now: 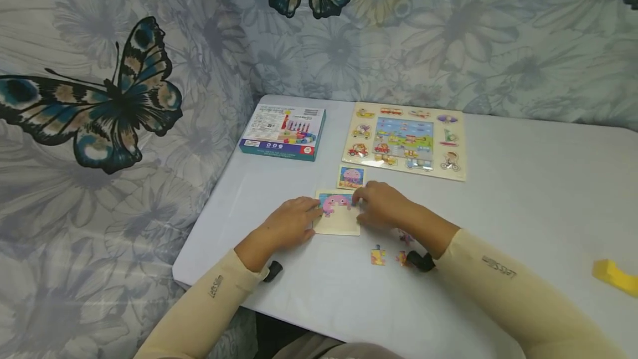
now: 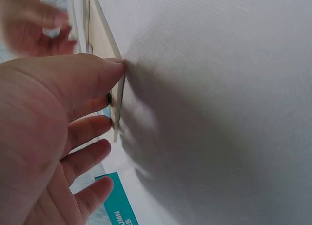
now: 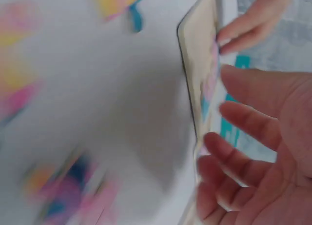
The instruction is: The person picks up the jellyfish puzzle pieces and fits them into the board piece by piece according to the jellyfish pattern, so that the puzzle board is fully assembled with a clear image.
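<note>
A small wooden puzzle board (image 1: pixel 338 225) lies on the white table, its upper part filled with a pink cartoon picture and its lower part bare wood. My left hand (image 1: pixel 289 223) is at its left edge, with the thumb (image 2: pixel 105 73) against the rim and the fingers extended along it. By the upper right corner is my right hand (image 1: pixel 386 205), fingers loosely bent and nothing visible between them and the thumb (image 3: pixel 243 86). Just beyond the board lies a small picture card (image 1: pixel 351 177) with a similar pink figure. Loose jigsaw pieces (image 1: pixel 377 256) are scattered near the right forearm.
At the back left sits a flat teal-edged box (image 1: pixel 279 133). A larger wooden picture board (image 1: pixel 436 173) with vehicles lies at the back. Toward the right table edge is a yellow curved object (image 1: pixel 615 277). Butterfly-patterned fabric (image 1: pixel 209 104) borders the table.
</note>
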`<control>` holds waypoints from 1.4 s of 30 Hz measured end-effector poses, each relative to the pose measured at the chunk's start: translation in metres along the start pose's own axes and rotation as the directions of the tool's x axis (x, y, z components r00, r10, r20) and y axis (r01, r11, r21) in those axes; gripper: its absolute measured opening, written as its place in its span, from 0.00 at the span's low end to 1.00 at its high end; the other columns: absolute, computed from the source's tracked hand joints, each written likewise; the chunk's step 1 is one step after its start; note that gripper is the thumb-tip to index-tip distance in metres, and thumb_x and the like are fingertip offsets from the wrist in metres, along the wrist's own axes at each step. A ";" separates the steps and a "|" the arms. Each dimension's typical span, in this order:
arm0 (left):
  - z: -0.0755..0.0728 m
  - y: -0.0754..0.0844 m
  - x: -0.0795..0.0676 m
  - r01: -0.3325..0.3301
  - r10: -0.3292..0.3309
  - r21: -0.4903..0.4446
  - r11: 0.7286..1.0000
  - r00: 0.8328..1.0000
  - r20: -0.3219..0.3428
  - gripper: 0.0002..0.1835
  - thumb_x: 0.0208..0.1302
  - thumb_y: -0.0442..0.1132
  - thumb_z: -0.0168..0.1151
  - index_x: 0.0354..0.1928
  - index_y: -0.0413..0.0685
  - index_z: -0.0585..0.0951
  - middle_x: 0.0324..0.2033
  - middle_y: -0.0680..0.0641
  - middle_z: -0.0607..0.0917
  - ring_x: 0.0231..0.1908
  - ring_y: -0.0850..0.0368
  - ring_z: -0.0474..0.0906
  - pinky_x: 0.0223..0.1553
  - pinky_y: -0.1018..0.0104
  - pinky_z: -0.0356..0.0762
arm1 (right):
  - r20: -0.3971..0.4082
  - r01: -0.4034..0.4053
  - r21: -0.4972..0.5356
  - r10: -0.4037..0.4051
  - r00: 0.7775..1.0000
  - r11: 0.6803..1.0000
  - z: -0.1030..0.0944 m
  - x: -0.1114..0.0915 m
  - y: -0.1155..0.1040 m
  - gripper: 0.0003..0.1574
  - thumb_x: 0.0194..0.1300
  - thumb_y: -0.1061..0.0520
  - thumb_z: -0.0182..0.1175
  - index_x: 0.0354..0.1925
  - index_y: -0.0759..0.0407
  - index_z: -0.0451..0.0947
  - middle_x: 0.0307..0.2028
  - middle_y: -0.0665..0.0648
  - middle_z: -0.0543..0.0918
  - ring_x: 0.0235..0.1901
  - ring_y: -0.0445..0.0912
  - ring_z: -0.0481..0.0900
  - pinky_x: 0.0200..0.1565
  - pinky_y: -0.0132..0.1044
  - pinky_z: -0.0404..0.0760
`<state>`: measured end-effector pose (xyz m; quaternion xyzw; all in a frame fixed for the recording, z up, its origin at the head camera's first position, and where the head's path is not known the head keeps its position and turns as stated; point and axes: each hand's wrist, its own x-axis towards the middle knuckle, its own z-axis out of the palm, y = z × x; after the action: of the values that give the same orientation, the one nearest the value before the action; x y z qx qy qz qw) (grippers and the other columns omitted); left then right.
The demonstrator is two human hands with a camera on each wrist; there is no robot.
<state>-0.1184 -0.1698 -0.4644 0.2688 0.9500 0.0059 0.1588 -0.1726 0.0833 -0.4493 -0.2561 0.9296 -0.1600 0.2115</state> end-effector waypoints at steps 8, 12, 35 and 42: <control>0.001 0.002 0.001 -0.017 0.019 0.037 0.999 0.999 -0.042 0.32 0.70 0.48 0.66 0.74 0.52 0.71 0.74 0.50 0.69 0.75 0.53 0.61 0.76 0.54 0.60 | -0.023 -0.088 -0.088 0.087 0.996 0.992 0.003 -0.064 0.045 0.26 0.56 0.49 0.77 0.52 0.52 0.84 0.49 0.59 0.81 0.46 0.54 0.77 0.53 0.54 0.82; 0.001 0.008 0.000 -0.039 0.039 0.007 0.999 0.997 -0.071 0.31 0.69 0.47 0.67 0.72 0.52 0.73 0.71 0.50 0.73 0.73 0.53 0.64 0.75 0.55 0.62 | -0.092 -0.089 -0.047 0.084 0.992 0.995 0.013 -0.080 0.059 0.22 0.56 0.50 0.78 0.47 0.54 0.84 0.43 0.56 0.80 0.42 0.51 0.76 0.50 0.51 0.82; 0.004 0.018 -0.002 -0.039 0.034 -0.074 0.997 0.998 -0.060 0.24 0.75 0.45 0.58 0.70 0.48 0.74 0.70 0.49 0.75 0.72 0.53 0.68 0.73 0.59 0.67 | -0.103 0.044 0.301 -0.013 0.995 0.953 0.006 0.018 0.003 0.10 0.64 0.58 0.71 0.40 0.54 0.79 0.32 0.51 0.80 0.32 0.44 0.76 0.35 0.36 0.77; 0.006 0.015 -0.003 -0.057 0.049 -0.077 0.995 0.994 -0.096 0.25 0.74 0.43 0.59 0.70 0.50 0.74 0.67 0.49 0.77 0.68 0.53 0.72 0.69 0.59 0.71 | -0.074 0.044 0.286 -0.023 0.997 0.957 0.017 0.041 -0.016 0.09 0.62 0.60 0.71 0.38 0.55 0.79 0.28 0.52 0.79 0.29 0.45 0.74 0.31 0.35 0.74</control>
<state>-0.1068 -0.1584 -0.4675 0.2869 0.9479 0.0604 0.1244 -0.1902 0.0449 -0.4704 -0.2327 0.8988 -0.3057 0.2109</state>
